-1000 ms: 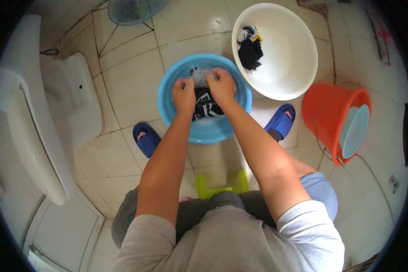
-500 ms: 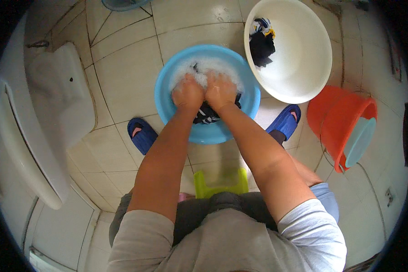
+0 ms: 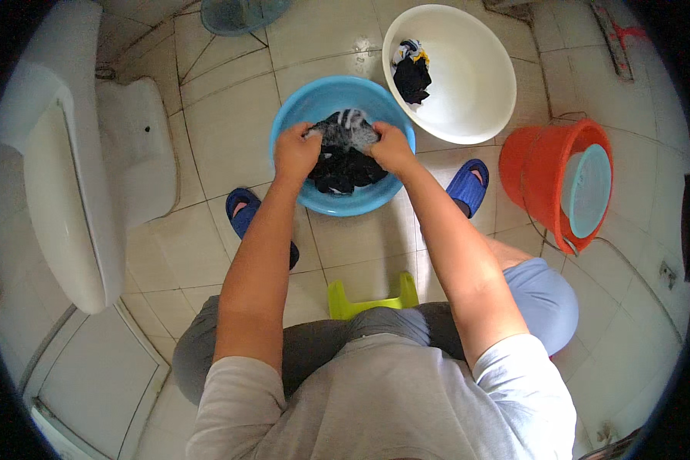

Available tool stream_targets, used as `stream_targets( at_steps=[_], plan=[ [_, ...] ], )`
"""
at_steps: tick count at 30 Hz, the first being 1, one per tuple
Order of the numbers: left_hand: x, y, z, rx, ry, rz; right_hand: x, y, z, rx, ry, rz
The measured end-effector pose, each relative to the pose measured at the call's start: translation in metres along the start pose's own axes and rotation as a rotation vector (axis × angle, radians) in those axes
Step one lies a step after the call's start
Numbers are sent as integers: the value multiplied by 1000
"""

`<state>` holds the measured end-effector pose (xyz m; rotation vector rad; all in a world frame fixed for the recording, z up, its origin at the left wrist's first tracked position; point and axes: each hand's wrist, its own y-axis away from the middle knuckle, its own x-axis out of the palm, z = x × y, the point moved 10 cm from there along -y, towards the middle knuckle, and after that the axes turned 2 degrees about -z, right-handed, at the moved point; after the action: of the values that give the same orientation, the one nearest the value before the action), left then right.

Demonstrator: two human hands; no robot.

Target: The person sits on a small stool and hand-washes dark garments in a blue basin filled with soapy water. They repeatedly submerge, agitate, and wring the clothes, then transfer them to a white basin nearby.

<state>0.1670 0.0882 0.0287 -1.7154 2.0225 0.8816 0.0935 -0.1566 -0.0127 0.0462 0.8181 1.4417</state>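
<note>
In front of me a blue basin (image 3: 293, 115) stands on the tiled floor. Over it I hold up a wet black garment (image 3: 343, 130) with white markings and suds on it. My left hand (image 3: 297, 150) is closed on its left edge, and my right hand (image 3: 393, 147) grips the right edge. More dark cloth (image 3: 346, 170) lies below in the basin; I cannot tell whether it is part of the same garment.
At the far right of the basin is a cream basin (image 3: 475, 77) holding dark clothes (image 3: 412, 80). A red bucket (image 3: 525, 165) with a pale blue basin (image 3: 590, 192) in it stands to the right. A green stool (image 3: 372, 307) is near me. A white toilet (image 3: 65, 192) stands left.
Both hands have come up out of the suds and moved apart. The black garment is now lifted and stretched between them, where before it lay mostly under foam.
</note>
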Motion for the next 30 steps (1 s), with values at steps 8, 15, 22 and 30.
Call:
stream_targets(
  at_steps=[8, 15, 22, 30],
  plan=[
    [-52, 16, -120, 216, 153, 98, -43, 42, 59, -219, -344, -201],
    [-53, 39, -184, 337, 134, 211, -88, 111, 168, -814, 60, -454],
    [-48, 66, -126, 235, 228, 244, -81, 102, 154, -460, -338, -193],
    [-50, 80, -75, 196, 58, 45, -91, 120, 170, -496, -391, -221]
  ],
)
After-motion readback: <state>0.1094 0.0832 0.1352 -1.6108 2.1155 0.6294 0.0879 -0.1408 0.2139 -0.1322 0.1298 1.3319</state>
